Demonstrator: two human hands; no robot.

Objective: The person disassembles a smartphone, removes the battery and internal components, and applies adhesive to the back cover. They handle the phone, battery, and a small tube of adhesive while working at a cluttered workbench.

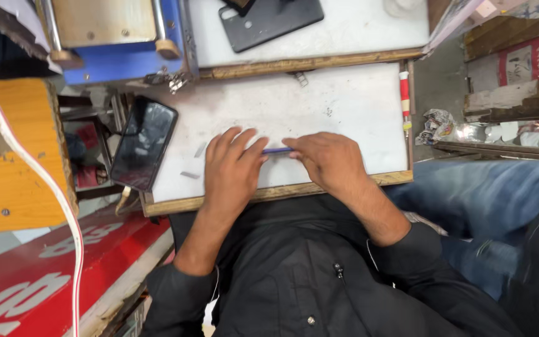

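My left hand point(232, 168) rests palm down on the white work board point(344, 100), fingers spread. My right hand point(330, 159) lies beside it, fingers curled toward the left hand. Between the two hands a thin blue-purple tool point(277, 150) lies flat; the fingertips of both hands touch its ends. How firmly either hand grips it is unclear. A black smartphone point(143, 143) lies screen up at the board's left edge, apart from my left hand.
A second dark phone point(269, 22) lies on the upper white board. A blue machine point(120, 37) stands at top left. A red-and-white screwdriver point(405, 103) lies along the board's right edge. An orange stool point(7, 162) and white cable point(45, 187) are left.
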